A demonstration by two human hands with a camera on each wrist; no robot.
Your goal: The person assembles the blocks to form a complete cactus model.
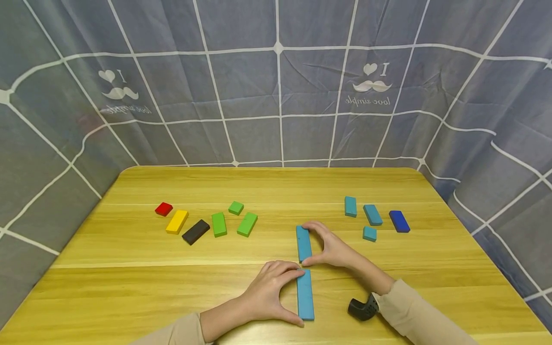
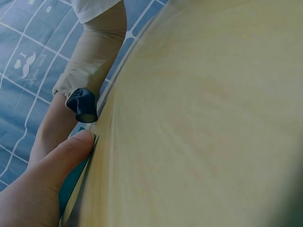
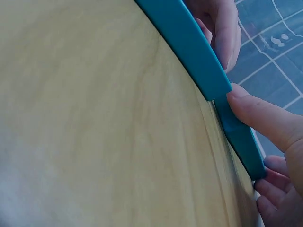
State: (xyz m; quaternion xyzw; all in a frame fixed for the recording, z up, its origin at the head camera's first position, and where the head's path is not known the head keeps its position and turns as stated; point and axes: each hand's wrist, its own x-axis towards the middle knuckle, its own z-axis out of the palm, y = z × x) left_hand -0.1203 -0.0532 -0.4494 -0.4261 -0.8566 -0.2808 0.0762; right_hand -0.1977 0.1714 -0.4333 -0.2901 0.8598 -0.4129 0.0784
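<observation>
Two long light-blue blocks lie nearly in line on the wooden table, one nearer me and one farther away. My left hand (image 1: 268,293) holds the near block (image 1: 305,297) by its two ends, thumb at the close end and fingers at the far end. The far block (image 1: 304,245) is pinched lengthwise by my right hand (image 1: 331,248), its thumb at the end beside the near block. Only a narrow gap shows between the blocks from above. In the right wrist view, the near block (image 3: 189,49) partly overlaps the far block (image 3: 240,137).
To the left lie a red block (image 1: 164,209), a yellow block (image 1: 177,222), a black block (image 1: 196,232) and several green blocks (image 1: 219,224). Light-blue blocks (image 1: 373,214) and a dark-blue block (image 1: 399,221) lie at the right. A black device (image 1: 363,308) sits at my right wrist.
</observation>
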